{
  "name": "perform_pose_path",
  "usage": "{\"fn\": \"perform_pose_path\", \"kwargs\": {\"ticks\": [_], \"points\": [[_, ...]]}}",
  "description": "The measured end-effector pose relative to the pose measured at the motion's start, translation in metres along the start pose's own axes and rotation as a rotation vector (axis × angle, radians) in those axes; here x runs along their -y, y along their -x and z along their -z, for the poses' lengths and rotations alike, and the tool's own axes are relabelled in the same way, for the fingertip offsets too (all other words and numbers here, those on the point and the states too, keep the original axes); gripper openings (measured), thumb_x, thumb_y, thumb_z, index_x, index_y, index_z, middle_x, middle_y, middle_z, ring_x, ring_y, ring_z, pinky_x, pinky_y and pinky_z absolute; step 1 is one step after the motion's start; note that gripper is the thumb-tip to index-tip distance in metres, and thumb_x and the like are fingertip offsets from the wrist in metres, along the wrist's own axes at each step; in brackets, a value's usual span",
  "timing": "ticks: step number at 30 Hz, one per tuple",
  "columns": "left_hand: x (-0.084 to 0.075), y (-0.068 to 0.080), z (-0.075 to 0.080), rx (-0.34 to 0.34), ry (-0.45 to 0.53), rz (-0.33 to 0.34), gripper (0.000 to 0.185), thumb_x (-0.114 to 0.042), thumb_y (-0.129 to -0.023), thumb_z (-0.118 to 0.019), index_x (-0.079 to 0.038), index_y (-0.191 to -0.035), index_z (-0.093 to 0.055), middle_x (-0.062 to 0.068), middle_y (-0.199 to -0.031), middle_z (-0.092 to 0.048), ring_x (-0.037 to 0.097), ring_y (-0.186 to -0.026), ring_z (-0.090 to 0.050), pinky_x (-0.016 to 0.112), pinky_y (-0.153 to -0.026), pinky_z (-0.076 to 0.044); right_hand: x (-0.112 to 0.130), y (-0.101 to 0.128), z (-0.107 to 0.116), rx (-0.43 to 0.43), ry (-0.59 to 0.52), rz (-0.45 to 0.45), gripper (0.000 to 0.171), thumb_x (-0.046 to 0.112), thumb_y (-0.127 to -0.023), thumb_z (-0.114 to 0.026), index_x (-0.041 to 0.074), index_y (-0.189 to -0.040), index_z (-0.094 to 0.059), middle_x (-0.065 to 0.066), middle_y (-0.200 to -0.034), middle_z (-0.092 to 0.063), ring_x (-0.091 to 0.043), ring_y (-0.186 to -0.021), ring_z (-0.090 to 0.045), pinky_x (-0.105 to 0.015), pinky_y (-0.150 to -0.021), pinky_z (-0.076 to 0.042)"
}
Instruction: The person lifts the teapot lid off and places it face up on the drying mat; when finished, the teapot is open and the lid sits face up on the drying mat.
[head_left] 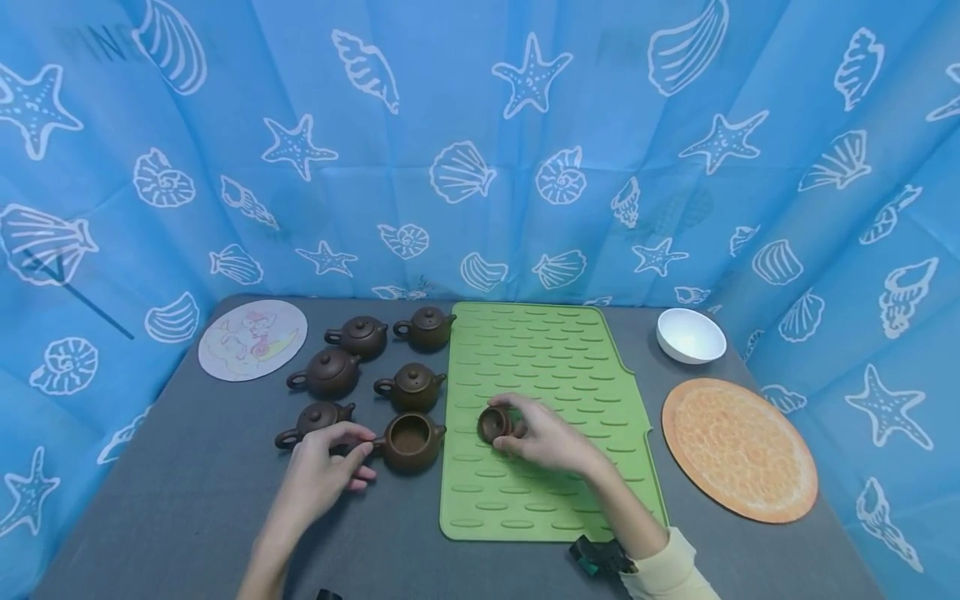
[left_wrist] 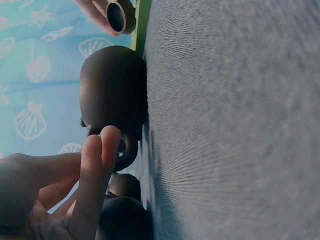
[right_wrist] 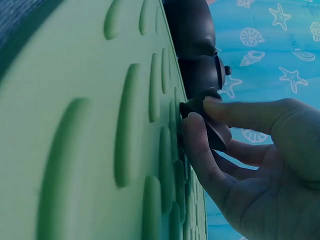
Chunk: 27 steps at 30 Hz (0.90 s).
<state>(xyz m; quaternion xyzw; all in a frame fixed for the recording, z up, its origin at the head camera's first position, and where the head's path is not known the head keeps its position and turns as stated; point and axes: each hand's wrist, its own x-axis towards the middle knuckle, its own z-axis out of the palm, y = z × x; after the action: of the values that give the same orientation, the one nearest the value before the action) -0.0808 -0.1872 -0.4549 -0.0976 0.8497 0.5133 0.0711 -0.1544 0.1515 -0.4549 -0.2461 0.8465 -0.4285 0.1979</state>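
Note:
The lidless brown teapot (head_left: 411,442) stands upright on the grey table, its round opening facing up and its spout near the mat's left edge. My left hand (head_left: 328,467) pinches its handle between thumb and forefinger; in the left wrist view, two fingertips overlap the handle (left_wrist: 131,152). Over the green ridged mat (head_left: 517,492), my right hand (head_left: 547,437) holds a small brown teapot lid (head_left: 493,425) by the fingertips. The lid is tilted, its hollow underside turned left toward the teapot. In the right wrist view, thumb and finger pinch this lid (right_wrist: 215,130), partly hiding it.
Several lidded brown teapots (head_left: 330,372) stand behind and left of the lidless one. A round pink printed mat (head_left: 253,340) lies at the back left. On the right are a white bowl (head_left: 691,336) and a round orange mat (head_left: 738,450). A blue curtain (head_left: 480,150) hangs behind.

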Motion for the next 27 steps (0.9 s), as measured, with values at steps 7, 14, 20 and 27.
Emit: {"fn": "perform_pose_path", "kwargs": {"ticks": [7, 14, 20, 27], "points": [[-0.003, -0.001, 0.002, 0.018, -0.023, 0.001, 0.02, -0.004, -0.104, -0.071, -0.007, -0.123, -0.075, 0.018, -0.124, -0.078, 0.015, -0.075, -0.081, 0.026, -0.063, -0.064, -0.002, -0.002, -0.003, -0.018, -0.014, -0.004, 0.069, 0.016, -0.098, -0.082, 0.0, -0.156, -0.048, -0.021, -0.127, -0.068, -0.014, -0.076, -0.069, -0.029, -0.065, -0.06], [-0.008, -0.003, 0.008, 0.046, -0.04, -0.014, 0.021, -0.005, -0.104, -0.07, -0.005, -0.124, -0.075, 0.014, -0.118, -0.079, 0.016, -0.077, -0.081, 0.025, -0.063, -0.064, -0.002, -0.004, -0.002, -0.01, -0.048, -0.009, 0.07, 0.016, -0.097, -0.082, -0.001, -0.156, -0.047, -0.025, -0.131, -0.066, -0.017, -0.072, -0.071, -0.032, -0.064, -0.063], [-0.011, -0.006, 0.013, 0.064, -0.044, -0.047, 0.021, -0.006, -0.104, -0.07, -0.004, -0.124, -0.074, 0.014, -0.117, -0.079, 0.015, -0.078, -0.081, 0.025, -0.065, -0.064, 0.001, -0.004, 0.004, -0.01, 0.004, -0.025, 0.068, 0.023, -0.1, -0.08, 0.004, -0.158, -0.048, -0.012, -0.089, -0.073, -0.01, -0.057, -0.06, -0.029, -0.052, -0.051], [-0.012, -0.011, 0.016, 0.074, -0.029, -0.154, 0.02, -0.005, -0.104, -0.07, 0.0, -0.123, -0.074, 0.016, -0.11, -0.08, 0.016, -0.077, -0.08, 0.024, -0.066, -0.065, 0.01, -0.008, 0.011, -0.03, 0.021, 0.016, 0.061, 0.024, -0.103, -0.077, 0.006, -0.156, -0.051, 0.006, -0.058, -0.047, -0.003, -0.045, -0.038, -0.024, -0.045, -0.036]]}}
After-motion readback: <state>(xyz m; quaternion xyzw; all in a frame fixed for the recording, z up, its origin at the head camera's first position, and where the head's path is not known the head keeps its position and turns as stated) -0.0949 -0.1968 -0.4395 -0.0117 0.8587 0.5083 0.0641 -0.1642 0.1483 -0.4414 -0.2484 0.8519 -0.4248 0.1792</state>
